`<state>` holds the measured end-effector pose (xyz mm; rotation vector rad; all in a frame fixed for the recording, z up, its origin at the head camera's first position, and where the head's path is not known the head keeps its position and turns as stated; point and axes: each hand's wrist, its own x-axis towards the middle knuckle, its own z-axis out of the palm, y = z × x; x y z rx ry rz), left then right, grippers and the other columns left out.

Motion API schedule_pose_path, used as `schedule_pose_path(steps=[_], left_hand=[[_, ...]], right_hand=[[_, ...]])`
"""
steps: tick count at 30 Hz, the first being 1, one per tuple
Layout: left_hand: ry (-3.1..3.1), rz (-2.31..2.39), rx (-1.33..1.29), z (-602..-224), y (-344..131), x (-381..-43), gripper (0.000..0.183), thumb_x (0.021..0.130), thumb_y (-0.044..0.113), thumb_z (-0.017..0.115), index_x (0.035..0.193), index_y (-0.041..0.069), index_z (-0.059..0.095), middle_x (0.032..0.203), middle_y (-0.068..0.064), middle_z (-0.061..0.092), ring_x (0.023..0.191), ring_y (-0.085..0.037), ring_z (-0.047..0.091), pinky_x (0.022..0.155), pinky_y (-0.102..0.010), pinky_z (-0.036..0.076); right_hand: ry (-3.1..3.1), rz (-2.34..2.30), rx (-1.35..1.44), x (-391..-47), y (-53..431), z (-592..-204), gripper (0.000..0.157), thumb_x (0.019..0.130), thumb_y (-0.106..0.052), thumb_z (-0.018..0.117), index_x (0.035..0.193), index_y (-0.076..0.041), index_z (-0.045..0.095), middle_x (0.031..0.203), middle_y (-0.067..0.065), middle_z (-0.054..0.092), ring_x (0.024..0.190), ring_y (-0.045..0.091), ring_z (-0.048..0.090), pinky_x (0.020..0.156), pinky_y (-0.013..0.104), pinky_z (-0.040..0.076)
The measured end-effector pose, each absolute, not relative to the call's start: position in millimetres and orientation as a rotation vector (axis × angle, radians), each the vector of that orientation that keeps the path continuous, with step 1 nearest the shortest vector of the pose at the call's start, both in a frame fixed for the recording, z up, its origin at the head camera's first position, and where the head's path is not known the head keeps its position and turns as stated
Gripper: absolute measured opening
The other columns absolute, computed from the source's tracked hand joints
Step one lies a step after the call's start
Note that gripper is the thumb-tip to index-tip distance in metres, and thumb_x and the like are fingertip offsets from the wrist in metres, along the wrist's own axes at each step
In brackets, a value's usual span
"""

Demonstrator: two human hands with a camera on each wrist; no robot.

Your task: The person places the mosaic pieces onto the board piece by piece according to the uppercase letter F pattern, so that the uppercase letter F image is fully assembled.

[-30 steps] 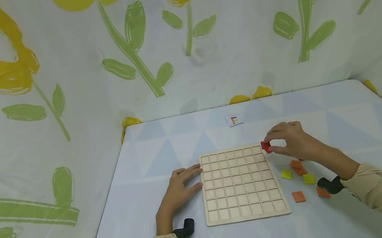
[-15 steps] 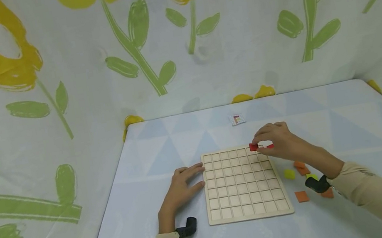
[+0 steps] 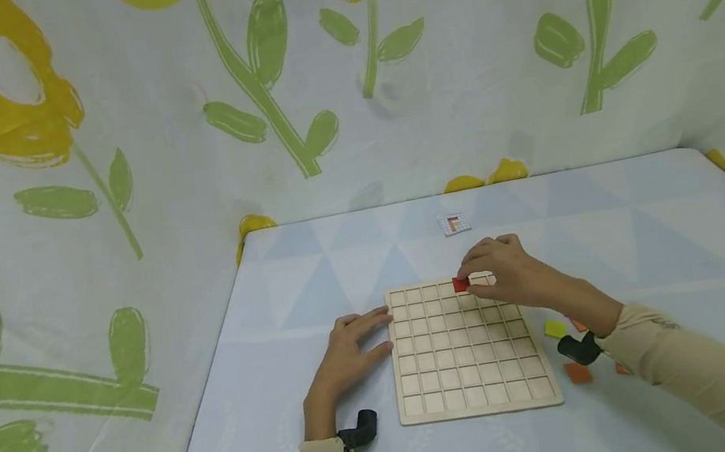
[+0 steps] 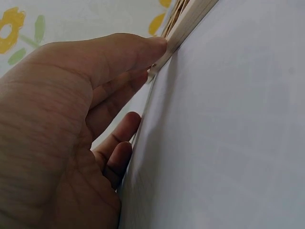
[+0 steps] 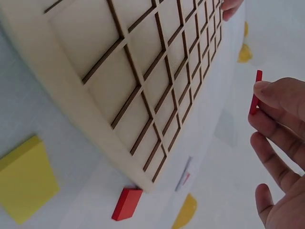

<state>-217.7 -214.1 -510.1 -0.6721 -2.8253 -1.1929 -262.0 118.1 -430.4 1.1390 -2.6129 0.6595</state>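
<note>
A wooden grid board (image 3: 480,411) lies flat on the table. My left hand (image 3: 346,353) rests at its left side, fingers and thumb loosely extended; in the left wrist view the thumb (image 4: 152,47) touches the board's edge. Over the far row of squares, my right hand (image 3: 513,273) pinches a red square tile (image 3: 461,284) between thumb and fingers. The right wrist view shows that tile edge-on (image 5: 255,93), raised above the board. A second red tile (image 5: 127,204) lies by the board's corner, hidden behind the right hand in the head view.
Right of the board lie a yellow tile (image 3: 555,328) and an orange tile (image 3: 578,372), with more tiles partly hidden by the right forearm. A small card with a coloured grid pattern (image 3: 454,224) lies beyond the board. A flowered cloth (image 3: 390,133) hangs behind the table.
My right hand has moved left from the board's far right corner, carrying one red tile and leaving another red tile by the corner. The left hand has stayed at the board's edge.
</note>
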Motion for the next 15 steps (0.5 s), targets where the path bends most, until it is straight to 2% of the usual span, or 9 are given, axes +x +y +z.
schedule_pose_path(steps=[15], left_hand=[[-2.868,-1.214,-0.601,-506.6,-213.3,-215.5,0.046,0.092,0.029,0.073,0.136,0.022,0.064,0.147,0.014,0.051,0.133,-0.03,0.037,0.105,-0.057,0.032]], right_hand=[[-2.643,0.634,1.177,-265.2,94.9,-436.9,0.018,0.079,-0.008,0.085,0.095,-0.013,0.078,0.101,0.001,0.071,0.101,0.026,0.06,0.091,0.063,0.033]])
